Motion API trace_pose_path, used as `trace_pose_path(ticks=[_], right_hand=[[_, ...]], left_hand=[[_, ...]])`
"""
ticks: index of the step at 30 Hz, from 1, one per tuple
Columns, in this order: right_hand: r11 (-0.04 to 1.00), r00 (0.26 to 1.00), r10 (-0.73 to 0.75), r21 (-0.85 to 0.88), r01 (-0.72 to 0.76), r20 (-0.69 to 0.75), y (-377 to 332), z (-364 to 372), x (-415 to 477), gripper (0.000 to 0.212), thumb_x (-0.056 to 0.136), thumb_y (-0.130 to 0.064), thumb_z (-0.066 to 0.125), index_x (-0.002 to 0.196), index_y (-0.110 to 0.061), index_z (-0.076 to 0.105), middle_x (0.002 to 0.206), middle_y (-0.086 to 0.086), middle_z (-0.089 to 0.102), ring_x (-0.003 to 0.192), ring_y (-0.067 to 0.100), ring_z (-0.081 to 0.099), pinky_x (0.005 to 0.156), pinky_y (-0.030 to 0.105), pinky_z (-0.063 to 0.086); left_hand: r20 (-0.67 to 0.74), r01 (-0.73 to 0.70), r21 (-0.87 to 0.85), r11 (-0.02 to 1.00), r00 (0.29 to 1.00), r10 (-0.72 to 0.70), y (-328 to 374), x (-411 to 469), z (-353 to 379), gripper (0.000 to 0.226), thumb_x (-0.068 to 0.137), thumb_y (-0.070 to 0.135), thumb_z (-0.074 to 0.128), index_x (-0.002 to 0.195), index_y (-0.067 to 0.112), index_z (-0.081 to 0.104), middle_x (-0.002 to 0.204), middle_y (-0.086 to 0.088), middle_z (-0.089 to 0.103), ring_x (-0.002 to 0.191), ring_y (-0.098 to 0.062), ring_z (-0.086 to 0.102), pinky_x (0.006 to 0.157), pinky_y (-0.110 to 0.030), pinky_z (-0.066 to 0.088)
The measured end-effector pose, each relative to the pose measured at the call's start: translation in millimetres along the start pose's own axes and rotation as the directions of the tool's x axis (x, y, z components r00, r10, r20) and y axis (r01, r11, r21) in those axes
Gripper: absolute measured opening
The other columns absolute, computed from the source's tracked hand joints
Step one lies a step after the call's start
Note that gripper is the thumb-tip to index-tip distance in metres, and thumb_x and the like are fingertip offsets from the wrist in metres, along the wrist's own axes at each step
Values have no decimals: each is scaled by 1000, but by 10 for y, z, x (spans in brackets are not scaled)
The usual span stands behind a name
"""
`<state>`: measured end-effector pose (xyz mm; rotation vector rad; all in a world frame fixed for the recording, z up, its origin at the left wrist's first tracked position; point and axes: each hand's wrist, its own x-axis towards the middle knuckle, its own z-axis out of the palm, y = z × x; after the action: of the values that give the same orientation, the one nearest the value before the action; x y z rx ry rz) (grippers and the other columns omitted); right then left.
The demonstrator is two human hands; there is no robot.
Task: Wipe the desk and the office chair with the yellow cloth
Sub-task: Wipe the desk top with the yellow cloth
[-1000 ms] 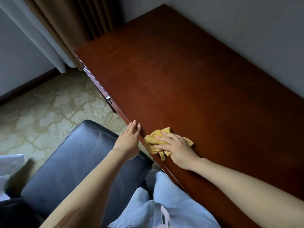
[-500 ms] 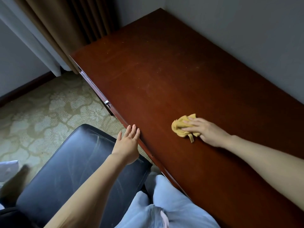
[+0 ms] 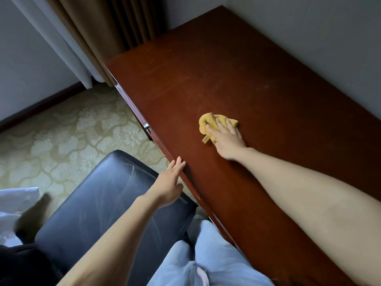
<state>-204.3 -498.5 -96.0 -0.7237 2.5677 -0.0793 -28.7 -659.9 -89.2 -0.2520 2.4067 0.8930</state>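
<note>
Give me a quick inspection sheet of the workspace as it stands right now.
Surface: dark red-brown desk, bare apart from the cloth; faint specks and smears near the far end.
Job's things: yellow cloth bunched on the desk top; black office chair beside the desk's front edge, nothing on its seat.
Clutter: nothing seen on the desk; something white at the left edge, unclear what.
Grippers: right hand pressed flat on the cloth; left hand open, fingertips at the desk's edge.
Cables: nothing seen.
Surroundings: patterned carpet, brown curtain, grey wall.
</note>
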Motion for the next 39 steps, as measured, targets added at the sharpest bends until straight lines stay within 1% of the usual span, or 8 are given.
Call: trace_pose_path(ticks=[2, 5, 11, 18, 23, 29, 32, 39], right_hand=[[997, 997, -75, 13, 76, -20, -188, 124, -71, 55, 101, -33, 32, 149, -42, 6, 159, -5, -7, 145, 27, -13, 115, 47, -2], [981, 979, -189, 24, 192, -76, -430, 351, -279, 52, 100, -38, 34, 147, -44, 13, 159, -9, -2, 145, 23, -11, 115, 46, -5], [919, 907, -376, 50, 391, -188, -434, 577, -715, 55, 94, -19, 51, 142, -41, 36, 156, -10, 20, 145, 16, 3, 117, 37, -2], [835, 823, -525, 57, 548, -217, 105, 629, -1157, 65, 77, 3, 56, 134, -27, 52, 152, -5, 31, 144, 16, 15, 117, 30, 2], [904, 894, -295, 205, 376, -337, 692, 578, -1388, 61, 72, 13, 62, 124, -19, 63, 141, 3, 48, 138, 23, 31, 113, 44, 23], [929, 930, 35, 354, 105, -366, 1330, 332, -1205, 57, 83, 10, 59, 129, -22, 57, 145, 1, 43, 139, 10, 20, 115, 30, 13], [925, 926, 132, 379, 12, -353, 1542, 156, -896, 58, 86, 10, 55, 134, -22, 51, 149, 2, 37, 143, 16, 19, 116, 27, 11], [945, 906, 284, 249, -210, -314, 1781, -255, 38, 49, 98, -12, 45, 144, -27, 36, 156, 5, 22, 144, 30, 12, 118, 42, 12]], left_hand=[[-6, 22, -264, 964, 1000, -25, -62, -36, -18, 76, 90, 0, 44, 152, 31, 12, 158, 15, 3, 146, -14, 13, 116, -27, 19], [-99, 23, -310, 950, 994, -56, -101, -101, -17, 73, 93, 5, 46, 151, 36, 13, 157, 12, 14, 130, -23, 43, 108, -33, 35], [-287, 18, -242, 970, 954, -89, -66, -82, -39, 55, 100, 20, 45, 150, 15, 22, 159, -4, 18, 146, -16, 17, 117, -36, 20], [-220, -53, 4, 999, 974, 52, 224, 160, -136, 55, 100, 21, 45, 151, 15, 24, 160, -1, 10, 148, -18, 7, 117, -30, 13], [-68, -95, 210, 973, 991, 112, 505, 444, -207, 62, 99, 25, 43, 153, 15, 13, 161, -1, 1, 148, -18, 1, 119, -37, 10], [1, -94, 452, 887, 994, 105, 722, 700, -215, 67, 101, 32, 37, 153, 16, -1, 160, 2, -11, 147, -15, -10, 118, -36, 0], [14, -103, 513, 852, 994, 111, 740, 753, -186, 67, 101, 33, 35, 152, 15, -5, 160, 1, -12, 147, -14, -10, 119, -36, -1], [-38, -121, 562, 818, 984, 172, 611, 761, -134, 64, 101, 29, 32, 153, 18, -3, 160, 3, -9, 147, -12, -7, 118, -38, -1]])
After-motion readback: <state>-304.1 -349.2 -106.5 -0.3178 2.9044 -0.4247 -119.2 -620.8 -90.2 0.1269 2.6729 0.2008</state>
